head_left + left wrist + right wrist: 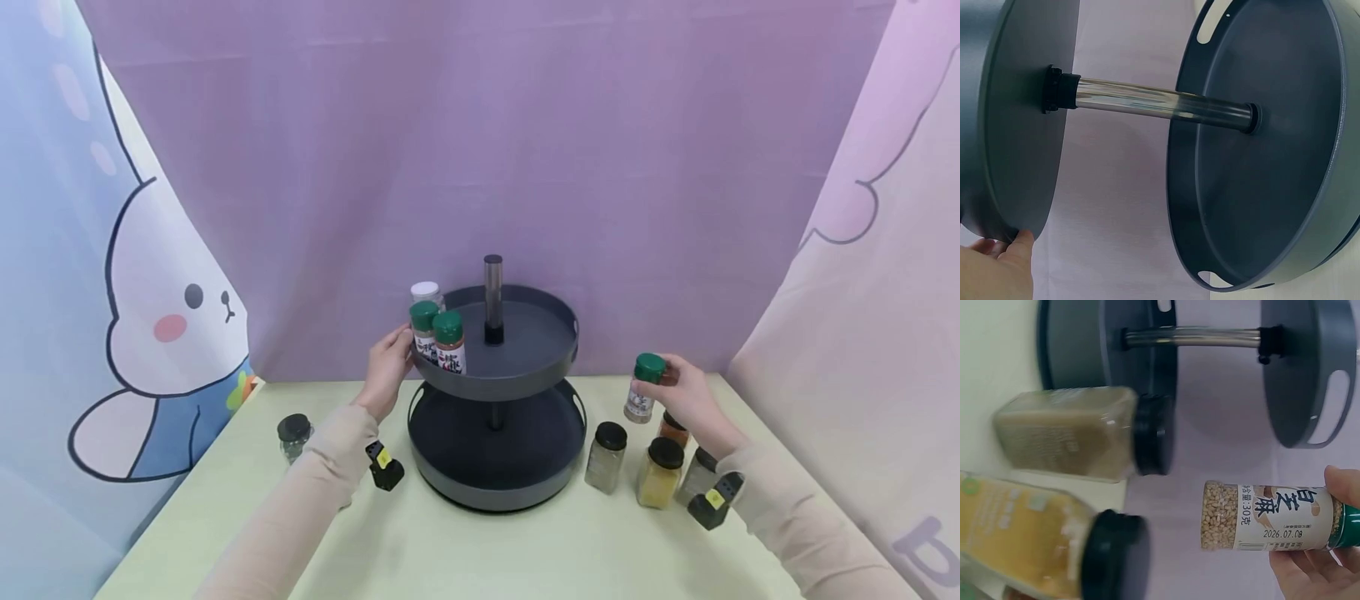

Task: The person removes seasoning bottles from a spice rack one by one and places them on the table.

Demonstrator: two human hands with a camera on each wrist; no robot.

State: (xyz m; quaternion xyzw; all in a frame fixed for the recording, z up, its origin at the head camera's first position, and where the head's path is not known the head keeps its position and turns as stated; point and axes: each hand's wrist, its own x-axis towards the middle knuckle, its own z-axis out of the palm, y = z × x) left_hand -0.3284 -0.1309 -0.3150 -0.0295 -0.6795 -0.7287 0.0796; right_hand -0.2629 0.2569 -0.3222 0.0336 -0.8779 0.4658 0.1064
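A two-tier dark grey turntable rack (497, 496) with a metal centre post (492, 287) stands mid-table. My left hand (388, 367) grips the left edge of its upper tray (525, 387); in the left wrist view the thumb (1021, 242) presses its underside. Beside that hand, two green-capped spice jars (451, 342) and a white-capped jar (426, 292) stand on the upper tray. Off to the right, my right hand (686, 396) holds a green-capped jar of sesame seeds (1221, 515) above the table, pinched near its cap. The lower tray (480, 454) shows only bare dark surface.
Several black-capped jars stand on the right of the table, among them a greyish jar (605, 458) and a yellow jar (660, 473). Another black-capped jar (295, 433) is at the left, partly behind my left sleeve. A purple curtain (637, 167) hangs behind.
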